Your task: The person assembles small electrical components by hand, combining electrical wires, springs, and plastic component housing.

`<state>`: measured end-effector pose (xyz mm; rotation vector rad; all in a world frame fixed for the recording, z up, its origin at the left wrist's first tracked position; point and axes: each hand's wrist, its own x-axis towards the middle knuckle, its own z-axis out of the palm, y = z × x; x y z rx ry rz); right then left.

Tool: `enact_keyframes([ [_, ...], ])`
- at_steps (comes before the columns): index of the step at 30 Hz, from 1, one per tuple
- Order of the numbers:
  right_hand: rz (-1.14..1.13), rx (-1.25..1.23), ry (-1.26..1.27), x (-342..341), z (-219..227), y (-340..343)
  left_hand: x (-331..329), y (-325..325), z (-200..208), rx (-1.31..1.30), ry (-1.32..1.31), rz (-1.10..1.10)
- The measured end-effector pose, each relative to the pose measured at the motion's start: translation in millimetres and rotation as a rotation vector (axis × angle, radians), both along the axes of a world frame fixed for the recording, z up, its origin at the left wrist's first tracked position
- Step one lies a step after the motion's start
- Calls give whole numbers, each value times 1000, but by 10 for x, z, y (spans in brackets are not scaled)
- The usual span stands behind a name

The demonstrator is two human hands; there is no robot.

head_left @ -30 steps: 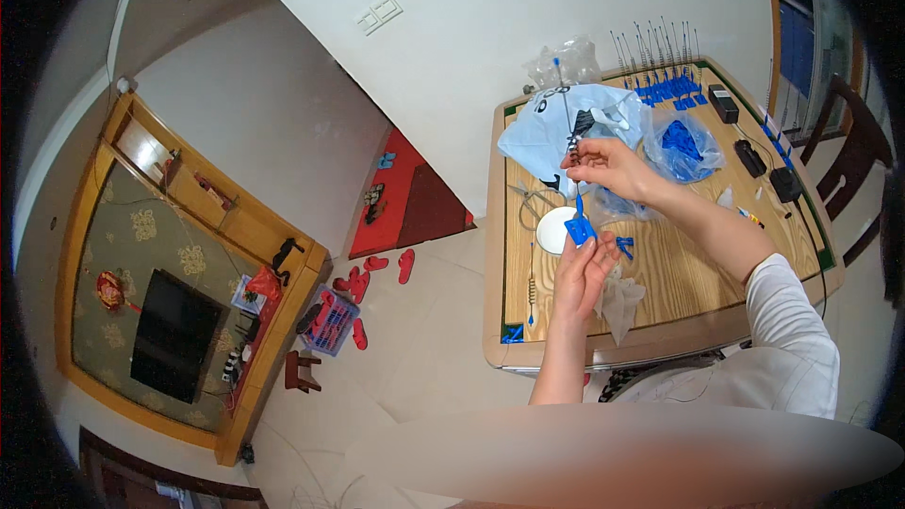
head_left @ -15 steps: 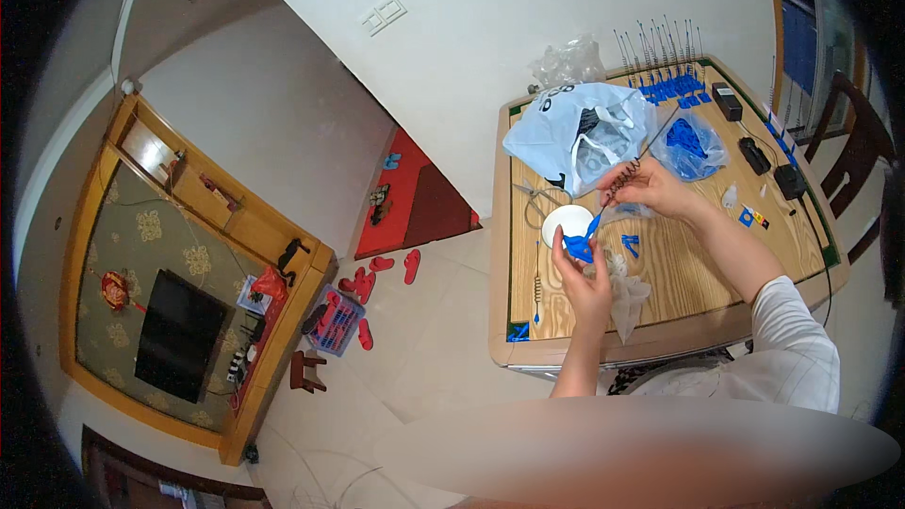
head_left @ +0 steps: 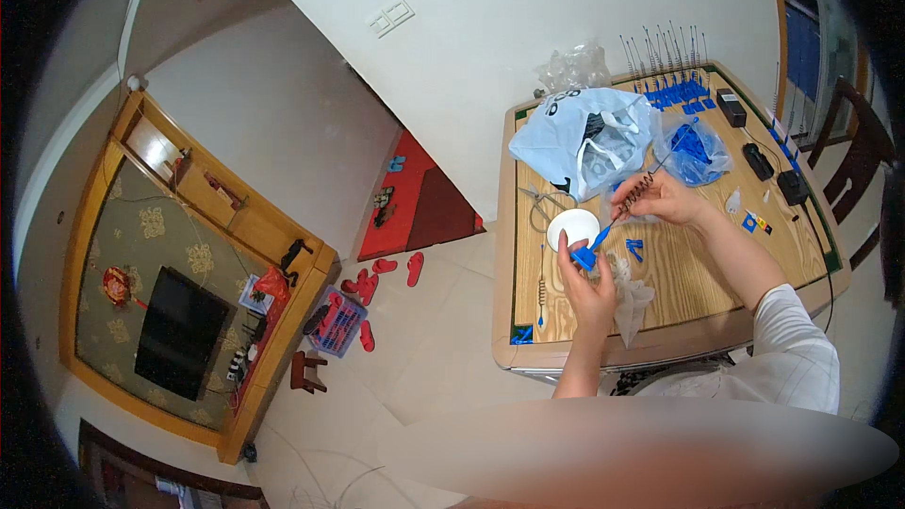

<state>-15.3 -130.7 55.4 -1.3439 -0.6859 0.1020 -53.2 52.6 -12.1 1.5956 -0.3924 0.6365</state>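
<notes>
The small blue piece (head_left: 586, 257) sits in the left hand (head_left: 589, 287), just below the white dish (head_left: 573, 227); the left fingers (head_left: 567, 253) are closed narrow around it, pinching it. A thin rod with a dark spring (head_left: 639, 190) on it runs from the blue piece up to the right of the dish; the right hand (head_left: 660, 198) holds the upper part of the rod, and its fingers are curled tight on it. Both hands are held a little above the desk (head_left: 716, 273).

What could go wrong: the blue piece is tiny and held only by fingertips, so I think it could pop out if the rod is pushed too hard or at a slant; it might then bounce off the front edge of the desk, below the dish, and fall to the floor; the spring could slide off the rod if the rod tips down; the rod looks thin, so it could bend if the two hands pull different ways.

Other things are close; a clear crumpled bag (head_left: 630, 297) lies just below and right of the dish, right by the left hand, and a sleeve or wrist could drag it; another little blue piece (head_left: 634, 248) lies to the right of the dish and could get knocked away; the big pale blue bag (head_left: 584, 137) is above the dish, and the bag of blue parts (head_left: 696, 149) is above and to the right; a row of upright rods (head_left: 669, 66) stands far above the dish, well apart from the hands.
</notes>
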Motion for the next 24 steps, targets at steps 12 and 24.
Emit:
enact_keyframes([
  [12,-7,10,33,-21,20,-20,17,20,-25,77,-84,28],
  [24,-288,-101,113,155,36,131,88,47,-163,-423,457,-571],
])
